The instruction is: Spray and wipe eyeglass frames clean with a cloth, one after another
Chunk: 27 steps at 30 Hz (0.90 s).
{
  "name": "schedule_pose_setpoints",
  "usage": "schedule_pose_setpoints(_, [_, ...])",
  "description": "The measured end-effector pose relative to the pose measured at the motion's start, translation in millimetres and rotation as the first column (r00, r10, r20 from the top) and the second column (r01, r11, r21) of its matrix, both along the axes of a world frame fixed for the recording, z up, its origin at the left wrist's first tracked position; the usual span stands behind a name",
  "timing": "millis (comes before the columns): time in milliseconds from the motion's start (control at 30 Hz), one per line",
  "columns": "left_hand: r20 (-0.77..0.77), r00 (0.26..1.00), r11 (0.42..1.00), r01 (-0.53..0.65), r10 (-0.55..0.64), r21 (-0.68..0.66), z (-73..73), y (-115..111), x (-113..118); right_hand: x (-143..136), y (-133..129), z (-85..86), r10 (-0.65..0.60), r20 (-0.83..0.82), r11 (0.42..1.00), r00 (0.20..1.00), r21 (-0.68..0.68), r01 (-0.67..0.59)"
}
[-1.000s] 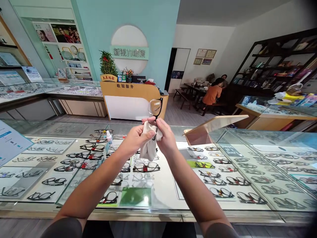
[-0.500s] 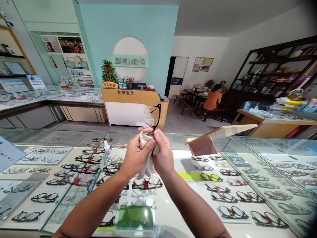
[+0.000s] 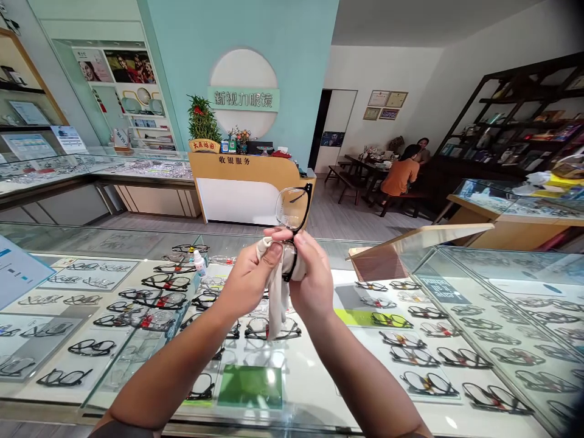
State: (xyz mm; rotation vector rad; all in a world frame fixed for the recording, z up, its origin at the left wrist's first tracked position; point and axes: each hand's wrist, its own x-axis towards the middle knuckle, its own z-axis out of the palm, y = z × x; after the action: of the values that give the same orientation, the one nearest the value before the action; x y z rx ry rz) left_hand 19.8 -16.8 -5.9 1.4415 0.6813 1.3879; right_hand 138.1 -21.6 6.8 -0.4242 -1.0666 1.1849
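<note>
A pair of black-framed eyeglasses (image 3: 293, 208) is held on end above the glass counter, one lens up and the other lower between my hands. My left hand (image 3: 255, 267) pinches a pale cleaning cloth (image 3: 276, 298), which hangs down in front of the lower lens. With thumb and fingers, my right hand (image 3: 312, 271) grips the eyeglasses near the bridge. Part of the cloth also shows by the right palm. The left fingertips reach behind the frame, so their exact contact is hidden.
The glass display counter (image 3: 314, 377) below holds many eyeglasses in rows. A small white bottle (image 3: 199, 263) stands on it at left, and a tilted wooden-edged stand (image 3: 387, 258) at right. Beyond are a cashier desk (image 3: 241, 194) and two seated people (image 3: 401, 173).
The view has shifted slightly. Both hands and the eyeglasses sit a little further right, and more of the lower lens and rim shows between the hands. The cloth hangs lower.
</note>
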Motion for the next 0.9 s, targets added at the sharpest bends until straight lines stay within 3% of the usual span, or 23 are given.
schedule_pose_setpoints(100, [-0.085,0.990,0.993,0.114,-0.116,-0.033,3.6,5,-10,8,4,5.0,-0.023,-0.014,0.998,1.000,-0.054,0.022])
schedule_pose_setpoints(233, [-0.108,0.984,0.990,0.143,-0.144,-0.020,6.8,5,-11,10,8,4.3,-0.010,-0.028,0.995,1.000,-0.099,0.007])
schedule_pose_setpoints(467, [0.005,0.986,0.984,-0.165,0.165,0.075,-2.7,-7,13,-8,0,-7.3,0.036,-0.072,0.990,0.997,-0.137,-0.046])
schedule_pose_setpoints(633, [0.103,0.954,0.956,-0.289,0.282,0.058,-5.0,-11,16,-13,-6,-8.2,0.076,-0.057,0.988,0.995,-0.133,-0.083])
schedule_pose_setpoints(700, [0.063,0.966,0.967,-0.255,0.252,0.033,-1.3,-10,12,-9,-4,-6.2,0.076,-0.039,0.992,0.996,-0.100,-0.079])
schedule_pose_setpoints(900, [-0.123,0.992,1.000,0.009,-0.009,0.006,15.1,-4,-8,7,8,-1.5,-0.009,0.025,0.997,1.000,-0.072,0.011])
